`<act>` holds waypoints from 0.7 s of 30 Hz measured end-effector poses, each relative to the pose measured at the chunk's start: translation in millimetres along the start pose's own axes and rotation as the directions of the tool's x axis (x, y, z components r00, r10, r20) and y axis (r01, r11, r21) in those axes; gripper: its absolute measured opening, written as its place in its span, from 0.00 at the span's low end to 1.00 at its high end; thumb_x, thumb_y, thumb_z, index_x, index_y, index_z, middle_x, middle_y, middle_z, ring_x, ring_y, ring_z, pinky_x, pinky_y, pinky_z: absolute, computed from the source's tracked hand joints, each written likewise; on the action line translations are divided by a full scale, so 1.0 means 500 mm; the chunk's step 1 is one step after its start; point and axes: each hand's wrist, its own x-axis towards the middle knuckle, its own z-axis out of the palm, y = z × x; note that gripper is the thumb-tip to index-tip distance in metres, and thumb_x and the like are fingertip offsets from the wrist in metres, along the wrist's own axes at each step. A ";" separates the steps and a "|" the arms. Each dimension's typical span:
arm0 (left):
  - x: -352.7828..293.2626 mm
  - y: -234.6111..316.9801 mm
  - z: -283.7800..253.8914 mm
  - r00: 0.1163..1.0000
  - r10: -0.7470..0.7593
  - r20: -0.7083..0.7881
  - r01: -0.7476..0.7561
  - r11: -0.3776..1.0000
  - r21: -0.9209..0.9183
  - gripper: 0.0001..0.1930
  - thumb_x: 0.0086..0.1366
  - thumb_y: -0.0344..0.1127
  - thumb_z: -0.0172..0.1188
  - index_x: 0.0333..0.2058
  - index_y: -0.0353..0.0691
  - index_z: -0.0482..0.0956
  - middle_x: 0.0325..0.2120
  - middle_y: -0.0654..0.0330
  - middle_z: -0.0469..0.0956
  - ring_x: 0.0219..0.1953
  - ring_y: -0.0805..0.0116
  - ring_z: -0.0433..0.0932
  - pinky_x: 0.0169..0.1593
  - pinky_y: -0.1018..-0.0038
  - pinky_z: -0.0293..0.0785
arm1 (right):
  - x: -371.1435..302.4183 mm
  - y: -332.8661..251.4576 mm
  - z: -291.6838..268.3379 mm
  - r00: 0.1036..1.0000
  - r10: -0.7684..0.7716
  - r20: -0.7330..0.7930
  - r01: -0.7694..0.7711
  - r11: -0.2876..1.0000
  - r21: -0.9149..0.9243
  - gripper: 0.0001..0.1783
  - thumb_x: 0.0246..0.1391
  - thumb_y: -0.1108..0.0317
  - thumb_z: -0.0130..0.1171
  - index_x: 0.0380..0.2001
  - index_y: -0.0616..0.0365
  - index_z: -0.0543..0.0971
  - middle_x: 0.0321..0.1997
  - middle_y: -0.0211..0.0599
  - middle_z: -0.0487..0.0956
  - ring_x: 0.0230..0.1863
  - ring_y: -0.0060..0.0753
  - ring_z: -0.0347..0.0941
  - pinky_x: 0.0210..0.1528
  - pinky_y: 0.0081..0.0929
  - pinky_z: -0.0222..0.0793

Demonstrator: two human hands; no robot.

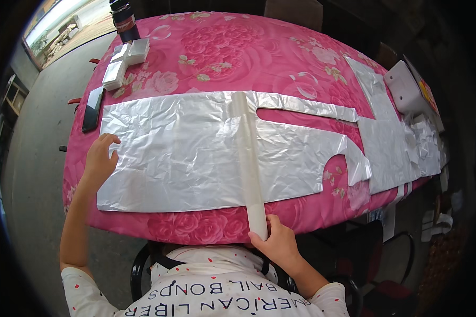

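Note:
A silvery-white plastic sheet (174, 153), with a long slot and a curved cut-out towards its right end, lies flat and creased on the table. Across it, from far to near, rests a long pale tube or bar (250, 164). My right hand (277, 240) is closed round the near end of this bar, at the table's front edge. By the sheet's left edge is my left hand (103, 156), its fingers slightly bent and thumb apart, with nothing visible in it. Whether its fingertips touch the sheet is hard to make out.
A pink flowered cloth (206, 53) covers the table. Small white packets (116, 71), a dark bottle (124, 24) and a phone (93, 109) stand or lie at the left. More silvery plastic (386, 142) and a white box (404, 87) are at the right. A chair (362, 253) stands near right.

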 end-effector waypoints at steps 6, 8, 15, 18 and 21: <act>0.018 0.298 0.172 0.888 0.452 -0.087 -0.452 0.822 -0.346 0.20 0.54 0.24 0.53 0.48 0.34 0.67 0.50 0.51 0.67 0.51 0.51 0.67 0.53 0.65 0.65 | -0.009 -0.001 -0.006 0.996 0.064 0.064 -0.068 0.996 0.057 0.29 0.42 0.54 0.61 0.41 0.66 0.69 0.31 0.53 0.77 0.33 0.51 0.76 0.36 0.38 0.71; 0.021 0.347 0.247 0.878 0.472 -0.085 -0.465 0.794 -0.392 0.25 0.56 0.27 0.52 0.53 0.32 0.62 0.55 0.47 0.62 0.56 0.50 0.62 0.56 0.64 0.61 | -0.013 0.005 -0.007 0.994 0.064 0.084 -0.069 0.996 0.064 0.28 0.42 0.54 0.61 0.39 0.67 0.69 0.31 0.54 0.77 0.33 0.52 0.76 0.37 0.38 0.70; 0.016 0.380 0.343 0.900 0.436 -0.007 -0.430 0.885 -0.177 0.30 0.57 0.35 0.43 0.56 0.21 0.54 0.58 0.38 0.54 0.63 0.47 0.50 0.65 0.59 0.44 | 0.041 0.014 -0.045 0.968 0.079 0.238 -0.104 0.990 0.095 0.27 0.48 0.48 0.58 0.32 0.67 0.74 0.25 0.51 0.78 0.30 0.46 0.77 0.33 0.33 0.71; 0.012 0.379 0.342 0.904 0.427 0.037 -0.423 0.903 -0.074 0.30 0.58 0.37 0.42 0.56 0.21 0.55 0.58 0.39 0.53 0.63 0.48 0.50 0.65 0.59 0.43 | 0.135 0.000 -0.054 0.995 -0.071 0.063 0.059 0.983 0.171 0.22 0.53 0.55 0.56 0.35 0.70 0.76 0.24 0.41 0.79 0.25 0.27 0.75 0.30 0.21 0.70; 0.015 0.381 0.341 0.900 0.434 0.053 -0.432 0.901 -0.047 0.31 0.58 0.39 0.40 0.56 0.21 0.55 0.59 0.39 0.53 0.63 0.48 0.49 0.65 0.59 0.42 | 0.283 -0.018 -0.064 0.996 -0.084 0.035 0.069 0.949 0.308 0.22 0.55 0.55 0.53 0.31 0.69 0.77 0.23 0.39 0.78 0.24 0.27 0.74 0.29 0.23 0.70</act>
